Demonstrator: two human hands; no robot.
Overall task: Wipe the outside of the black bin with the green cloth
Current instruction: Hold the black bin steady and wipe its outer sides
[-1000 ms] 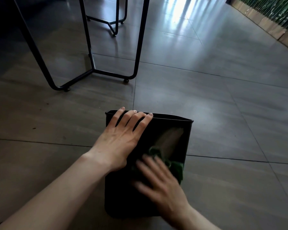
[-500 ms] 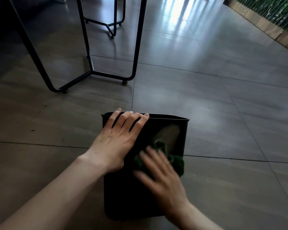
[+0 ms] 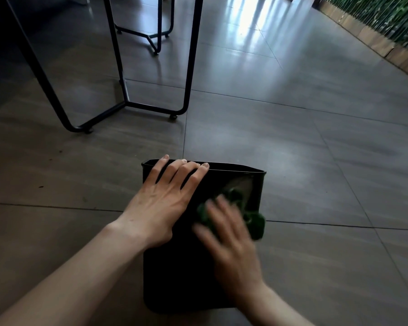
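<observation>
Left hand (image 3: pixel 160 205), fingers spread, presses black plastic bin (image 3: pixel 174 274) w/ blurry right hand (image 3: pixel 231 245) flat on crumpled green cloth (image 3: pixel 257 222).

Bin (image 3: pixel 174 278) on floor (image 3: pixel 292 161); left hand (image 3: pixel 160 203) on its near-left wall, right hand (image 3: pixel 231 243) over cloth (image 3: pixel 257 223) beside it.
</observation>
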